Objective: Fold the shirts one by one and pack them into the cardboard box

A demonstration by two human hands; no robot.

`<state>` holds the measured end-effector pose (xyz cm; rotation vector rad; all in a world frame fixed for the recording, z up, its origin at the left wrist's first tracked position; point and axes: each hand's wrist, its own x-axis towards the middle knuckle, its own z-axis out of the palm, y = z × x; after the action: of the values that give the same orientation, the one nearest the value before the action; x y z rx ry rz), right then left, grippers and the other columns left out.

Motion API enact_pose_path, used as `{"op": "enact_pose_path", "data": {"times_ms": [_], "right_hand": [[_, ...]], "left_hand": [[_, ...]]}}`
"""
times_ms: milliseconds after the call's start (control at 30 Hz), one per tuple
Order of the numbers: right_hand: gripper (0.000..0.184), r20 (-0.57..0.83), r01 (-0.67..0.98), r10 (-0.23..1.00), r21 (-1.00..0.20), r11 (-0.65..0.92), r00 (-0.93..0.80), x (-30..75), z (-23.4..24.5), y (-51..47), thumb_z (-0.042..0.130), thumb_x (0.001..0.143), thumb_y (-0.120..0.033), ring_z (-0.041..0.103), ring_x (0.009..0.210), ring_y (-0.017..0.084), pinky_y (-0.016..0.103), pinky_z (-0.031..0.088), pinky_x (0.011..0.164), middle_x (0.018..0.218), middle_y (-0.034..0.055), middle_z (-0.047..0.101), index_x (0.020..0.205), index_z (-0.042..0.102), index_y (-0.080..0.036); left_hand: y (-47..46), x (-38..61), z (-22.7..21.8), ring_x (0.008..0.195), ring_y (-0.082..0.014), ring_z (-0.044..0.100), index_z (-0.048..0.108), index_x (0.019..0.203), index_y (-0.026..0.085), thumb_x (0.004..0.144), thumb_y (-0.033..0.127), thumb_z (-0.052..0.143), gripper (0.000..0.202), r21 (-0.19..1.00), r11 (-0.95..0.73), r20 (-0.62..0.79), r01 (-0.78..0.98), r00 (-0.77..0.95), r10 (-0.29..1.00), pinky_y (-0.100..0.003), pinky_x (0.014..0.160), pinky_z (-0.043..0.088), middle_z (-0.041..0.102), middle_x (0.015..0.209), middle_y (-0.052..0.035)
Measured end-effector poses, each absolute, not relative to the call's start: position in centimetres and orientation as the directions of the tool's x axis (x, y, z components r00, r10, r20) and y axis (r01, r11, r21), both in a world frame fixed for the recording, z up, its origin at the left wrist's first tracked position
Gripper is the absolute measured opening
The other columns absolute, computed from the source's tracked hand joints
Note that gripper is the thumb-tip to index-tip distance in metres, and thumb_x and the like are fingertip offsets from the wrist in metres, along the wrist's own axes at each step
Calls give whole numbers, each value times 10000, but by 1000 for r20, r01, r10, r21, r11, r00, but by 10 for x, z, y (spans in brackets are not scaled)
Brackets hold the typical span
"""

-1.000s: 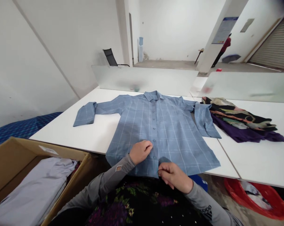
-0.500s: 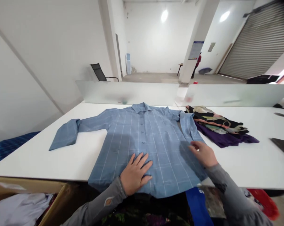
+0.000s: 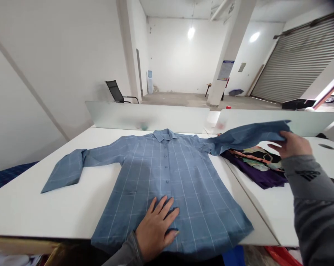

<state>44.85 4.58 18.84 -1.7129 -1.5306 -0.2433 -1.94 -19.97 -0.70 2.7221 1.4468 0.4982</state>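
A blue shirt with thin white checks lies front up on the white table, its collar pointing away from me. My left hand rests flat on the lower front, fingers spread. At the right, my right hand pinches the cuff end of one sleeve and holds it stretched out above the table. That sleeve hangs over a patterned, dark purple pile of cloth. The other sleeve lies out to the left, its end folded at an angle.
Frosted divider panels stand along the far edge of the white table. A cardboard box with cloth in it is below the near left edge. A black chair stands beyond the panels, and a red bag lies low at the right.
My right hand has moved from the shirt's right side outward and up, drawing the sleeve out to the right. My left hand stays flat on the shirt. The view has tilted up slightly.
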Motion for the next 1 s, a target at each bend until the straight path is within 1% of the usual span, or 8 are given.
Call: {"op": "enact_pose_path", "data": {"times_ms": [167, 400, 533, 633, 733, 833, 933, 1000], "right_hand": [[473, 442, 432, 779, -868, 246, 445, 384, 239, 68, 439, 941, -291, 637, 731, 149, 294, 465, 546, 1142, 303, 573, 1274, 487, 41], [155, 541, 142, 834, -838, 527, 102, 197, 315, 82, 477, 896, -136, 600, 670, 106, 416, 535, 723, 733, 1, 569, 1017, 560, -85], [145, 407, 131, 866, -880, 457, -289, 92, 281, 80, 557, 896, -270, 608, 641, 130, 372, 569, 654, 741, 25, 622, 901, 592, -130], [190, 319, 211, 870, -885, 416, -376, 73, 232, 89, 596, 866, -305, 647, 686, 156, 318, 557, 623, 793, 72, 659, 878, 618, -117], [248, 387, 454, 897, -774, 441, -212, 102, 184, 104, 526, 887, -338, 656, 827, 194, 346, 544, 722, 879, 101, 681, 957, 643, -131], [354, 419, 813, 901, -483, 325, -111, 144, 129, 109, 482, 895, -418, 583, 1078, 280, 474, 459, 922, 1079, 143, 675, 1042, 677, -162], [516, 404, 965, 912, -198, 169, -77, 173, 67, 103, 405, 910, -550, 336, 1342, 341, 647, 288, 1019, 1460, 110, 433, 1313, 546, -259], [539, 320, 992, 945, -77, 104, -74, 185, 31, 100, 345, 928, -570, 277, 1377, 337, 687, 231, 1024, 1511, 76, 363, 1371, 485, -297]], "left_hand": [[-201, -22, -1, 1417, -301, 263, 354, 1452, 310, 924, 473, 473, 565, 203, -588, 280, 783, 529, 801, -571, 1130, 274, 333, 1533, -47], [-199, -24, -6, 1432, -309, 215, 324, 1469, 296, 920, 435, 493, 591, 250, -599, 282, 761, 534, 797, -577, 1148, 217, 276, 1558, -50], [-198, -28, -9, 1435, -298, 208, 313, 1472, 308, 925, 471, 471, 592, 277, -598, 274, 752, 535, 800, -560, 1165, 180, 262, 1565, -31], [-199, -31, -4, 1431, -292, 219, 309, 1472, 314, 925, 503, 453, 597, 296, -606, 278, 738, 541, 794, -545, 1170, 175, 265, 1564, -20], [-200, -32, 3, 1430, -306, 216, 310, 1471, 307, 925, 516, 439, 599, 327, -608, 262, 724, 548, 794, -557, 1164, 172, 255, 1568, -25], [-200, -29, 5, 1428, -324, 218, 329, 1461, 299, 921, 514, 442, 592, 361, -589, 231, 723, 543, 807, -589, 1151, 165, 272, 1561, -41], [-196, -26, 2, 1419, -338, 235, 381, 1429, 294, 906, 544, 452, 583, 383, -558, 225, 737, 511, 830, -615, 1143, 148, 313, 1543, -51], [-194, -26, 0, 1420, -346, 232, 393, 1421, 282, 905, 572, 436, 594, 407, -563, 208, 719, 527, 824, -622, 1141, 146, 311, 1543, -62]]}}
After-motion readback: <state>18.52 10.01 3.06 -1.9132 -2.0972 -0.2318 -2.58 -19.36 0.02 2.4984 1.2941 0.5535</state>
